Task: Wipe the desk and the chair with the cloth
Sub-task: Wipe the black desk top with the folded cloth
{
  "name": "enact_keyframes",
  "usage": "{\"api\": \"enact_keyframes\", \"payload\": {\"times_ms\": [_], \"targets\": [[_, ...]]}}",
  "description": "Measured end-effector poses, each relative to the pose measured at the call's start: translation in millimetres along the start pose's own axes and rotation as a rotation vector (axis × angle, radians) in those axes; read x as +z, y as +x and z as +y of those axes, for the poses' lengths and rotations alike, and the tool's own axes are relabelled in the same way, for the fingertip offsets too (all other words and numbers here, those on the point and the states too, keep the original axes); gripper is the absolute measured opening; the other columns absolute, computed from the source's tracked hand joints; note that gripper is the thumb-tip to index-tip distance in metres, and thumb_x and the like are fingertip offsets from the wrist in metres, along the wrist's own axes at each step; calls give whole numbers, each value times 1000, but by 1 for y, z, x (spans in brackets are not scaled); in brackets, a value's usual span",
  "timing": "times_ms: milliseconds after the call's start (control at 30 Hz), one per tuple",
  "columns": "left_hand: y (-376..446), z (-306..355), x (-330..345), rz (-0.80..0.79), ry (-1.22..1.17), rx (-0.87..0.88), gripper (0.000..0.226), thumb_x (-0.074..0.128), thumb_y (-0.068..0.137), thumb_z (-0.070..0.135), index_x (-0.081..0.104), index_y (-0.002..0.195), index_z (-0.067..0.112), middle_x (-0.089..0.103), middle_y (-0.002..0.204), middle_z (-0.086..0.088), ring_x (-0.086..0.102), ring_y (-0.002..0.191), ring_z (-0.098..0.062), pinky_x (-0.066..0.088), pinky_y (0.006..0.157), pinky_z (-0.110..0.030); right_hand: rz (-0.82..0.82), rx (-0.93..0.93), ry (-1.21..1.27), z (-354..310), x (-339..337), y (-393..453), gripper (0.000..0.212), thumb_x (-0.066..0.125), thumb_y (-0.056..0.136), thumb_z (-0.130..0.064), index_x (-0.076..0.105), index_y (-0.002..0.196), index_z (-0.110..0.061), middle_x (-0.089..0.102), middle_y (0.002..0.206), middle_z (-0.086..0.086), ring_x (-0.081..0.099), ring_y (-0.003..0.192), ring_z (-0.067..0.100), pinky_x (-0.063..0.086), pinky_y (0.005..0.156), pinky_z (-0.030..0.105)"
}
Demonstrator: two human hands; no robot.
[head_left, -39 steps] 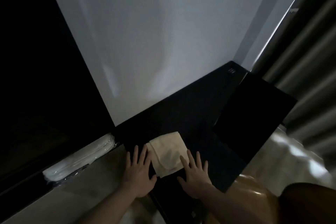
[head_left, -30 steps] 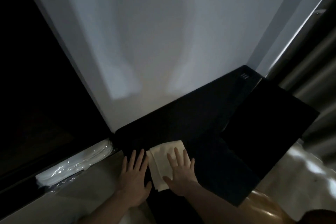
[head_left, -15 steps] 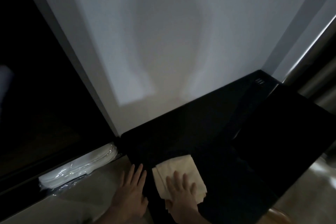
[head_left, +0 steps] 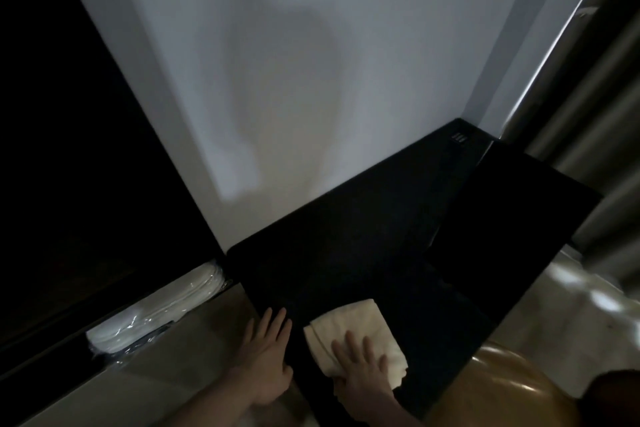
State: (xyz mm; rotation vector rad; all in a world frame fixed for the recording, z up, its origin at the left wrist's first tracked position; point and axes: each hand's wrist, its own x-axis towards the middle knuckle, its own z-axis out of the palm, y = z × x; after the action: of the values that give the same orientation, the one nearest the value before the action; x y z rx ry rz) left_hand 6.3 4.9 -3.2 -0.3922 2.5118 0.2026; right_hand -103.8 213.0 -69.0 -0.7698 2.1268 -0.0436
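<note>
A folded cream cloth point(head_left: 360, 326) lies on the black desk point(head_left: 346, 253) near its front left corner. My right hand point(head_left: 363, 371) presses flat on the near half of the cloth, fingers straight and spread. My left hand point(head_left: 266, 357) lies flat with straight fingers at the desk's left edge, beside the cloth and apart from it. The rounded brown back of the chair point(head_left: 512, 392) shows at the bottom right, close to the desk's front edge.
A white wall point(head_left: 311, 80) rises behind the desk. A dark panel point(head_left: 69, 149) fills the left side. White plastic-wrapped items point(head_left: 156, 315) sit low on the left. A raised black panel point(head_left: 512, 218) stands at the desk's right; grey curtains point(head_left: 588, 97) hang beyond.
My right hand moved from beside the cloth onto it and slid it to the right along the desk. The left hand stayed at the desk's left edge.
</note>
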Motion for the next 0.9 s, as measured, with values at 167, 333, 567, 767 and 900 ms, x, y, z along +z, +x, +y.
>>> {"api": "enact_keyframes", "payload": {"times_ms": [167,333,567,767,900], "targets": [[7,1,-2,-28,22,45,85,42,101,48,-1,168,18,-17,174,-2,-17,160,-28,-4,130,-52,16,28,93,9,8,-13,71,36,109,-55,-2,168,-43,-21,175,-6,-20,161,35,-1,125,66],[8,8,-3,-27,47,47,87,44,100,46,0,168,16,-17,174,-4,-16,160,-29,-2,129,-52,57,47,102,19,25,-18,71,35,108,-56,-2,167,-42,-22,175,-5,-20,160,36,-1,125,68],[3,15,-6,-25,15,51,87,47,101,45,-1,168,16,-18,174,-3,-15,160,-28,1,130,-51,96,-22,87,36,12,-35,60,36,110,-50,19,167,-39,-3,178,-7,-5,163,33,9,127,60],[1,22,-8,-32,58,74,89,49,102,45,-1,168,14,-18,174,-4,-13,161,-30,3,130,-51,155,-26,47,53,33,-56,61,40,108,-41,22,166,-37,-6,177,-6,-11,163,30,0,130,55],[1,34,-6,-62,82,109,90,53,101,45,1,168,13,-17,174,-6,-13,161,-31,5,130,-53,195,15,87,44,46,-68,58,39,107,-44,32,163,-33,-4,178,-2,-12,162,32,0,130,55]]}}
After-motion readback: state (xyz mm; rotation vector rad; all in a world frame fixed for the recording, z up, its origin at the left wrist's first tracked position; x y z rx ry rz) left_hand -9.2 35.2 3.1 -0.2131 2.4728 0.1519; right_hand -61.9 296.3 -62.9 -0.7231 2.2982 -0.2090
